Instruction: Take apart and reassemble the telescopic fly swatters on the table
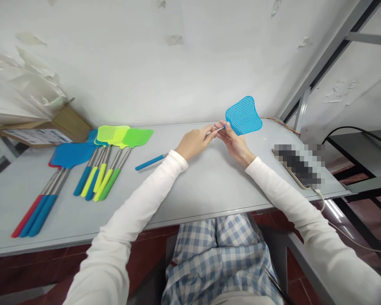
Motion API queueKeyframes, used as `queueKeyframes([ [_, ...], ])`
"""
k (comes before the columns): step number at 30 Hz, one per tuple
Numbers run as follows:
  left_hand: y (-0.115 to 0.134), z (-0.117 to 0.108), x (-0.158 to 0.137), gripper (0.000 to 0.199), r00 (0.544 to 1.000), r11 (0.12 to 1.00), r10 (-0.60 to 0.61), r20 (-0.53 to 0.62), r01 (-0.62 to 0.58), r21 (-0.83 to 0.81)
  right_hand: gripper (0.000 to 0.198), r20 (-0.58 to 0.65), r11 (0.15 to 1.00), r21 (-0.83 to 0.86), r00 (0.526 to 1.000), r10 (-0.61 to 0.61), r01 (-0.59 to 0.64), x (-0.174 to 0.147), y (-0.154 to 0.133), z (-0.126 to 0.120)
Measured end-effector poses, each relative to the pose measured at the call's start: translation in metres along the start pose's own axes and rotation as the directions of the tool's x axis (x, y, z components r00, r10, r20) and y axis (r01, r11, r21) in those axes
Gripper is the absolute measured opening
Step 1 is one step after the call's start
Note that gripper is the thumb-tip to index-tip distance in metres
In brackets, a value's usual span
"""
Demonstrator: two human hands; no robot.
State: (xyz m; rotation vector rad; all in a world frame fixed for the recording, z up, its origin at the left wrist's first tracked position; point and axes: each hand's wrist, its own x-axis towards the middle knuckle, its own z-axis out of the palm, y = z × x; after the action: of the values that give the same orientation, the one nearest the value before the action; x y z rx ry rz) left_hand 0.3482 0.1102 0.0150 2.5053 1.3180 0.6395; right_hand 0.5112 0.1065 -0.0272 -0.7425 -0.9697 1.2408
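Observation:
A blue fly swatter (244, 115) with a perforated head is held over the middle of the table, its head raised toward the wall. My left hand (197, 142) pinches its thin metal shaft. My right hand (233, 142) is closed around the neck just below the head. Lower left, a blue handle (150, 162) with a bit of metal shaft emerges from behind my left wrist; it lines up with the swatter, though the stretch between is hidden by my hand and sleeve.
Left on the grey table (209, 186) lie a pile of yellow, green and blue fly swatters (114, 140) and another of blue and red ones (71, 155). A cardboard box (71, 120) stands behind them. On the right lies a blurred-out phone (296, 167) with a cable.

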Motion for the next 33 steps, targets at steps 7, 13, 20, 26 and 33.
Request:
queueKeyframes([
  [7,-0.049,-0.01,-0.03,0.028,0.995,0.998,-0.05,0.091,0.046,0.047,0.032,-0.227,1.0,-0.017,0.974,-0.009,0.005,0.022,0.001,-0.037],
  [13,-0.071,-0.001,-0.042,0.031,0.994,0.988,-0.097,0.045,0.091,0.126,0.01,-0.38,0.997,0.074,0.925,0.023,0.006,0.034,0.005,-0.061],
  [20,-0.067,0.022,-0.04,0.038,0.998,0.956,-0.06,0.014,0.054,0.29,0.017,-0.326,0.997,0.078,0.945,0.028,-0.003,0.027,0.016,-0.053],
  [26,-0.079,0.011,-0.041,0.043,0.998,0.925,-0.056,-0.023,0.06,0.374,0.018,-0.303,0.998,0.045,0.952,0.045,-0.033,0.027,0.014,-0.049],
  [33,-0.084,0.002,-0.039,0.044,0.998,0.951,-0.023,-0.051,0.037,0.306,0.014,-0.322,1.0,0.012,0.947,0.003,0.001,0.03,0.001,-0.046],
])
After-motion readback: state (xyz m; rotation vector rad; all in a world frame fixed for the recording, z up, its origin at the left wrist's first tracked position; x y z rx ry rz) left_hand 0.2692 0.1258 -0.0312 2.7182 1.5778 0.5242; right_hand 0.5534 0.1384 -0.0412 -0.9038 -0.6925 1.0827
